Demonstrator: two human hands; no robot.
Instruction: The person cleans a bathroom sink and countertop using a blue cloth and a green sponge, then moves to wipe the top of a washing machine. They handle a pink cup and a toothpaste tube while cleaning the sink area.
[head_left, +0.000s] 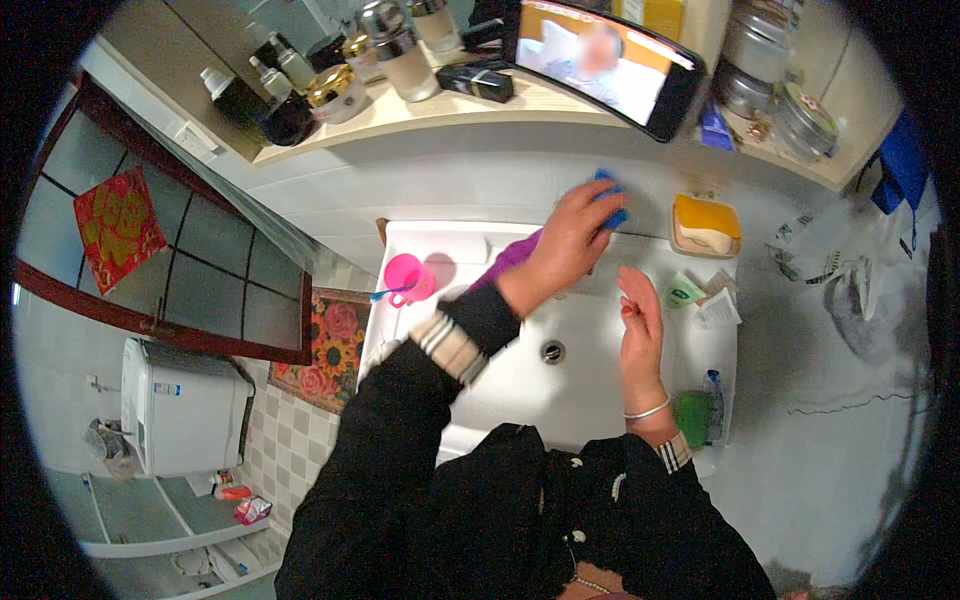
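Observation:
My left hand reaches over the back of a white washbasin, its fingers closed around a blue object close to the tiled wall; what kind of object it is, I cannot tell. A purple cloth lies at the basin's back edge, partly hidden by that hand and wrist. Over the right part of the bowl is my right hand, fingers extended and slightly blurred, with nothing visible in it. The metal drain shows between my two arms.
A pink cup with a blue toothbrush stands at the basin's left corner. Right of the bowl are a soap dish, tubes and a green object. Above, a wooden shelf bears bottles, jars and a phone.

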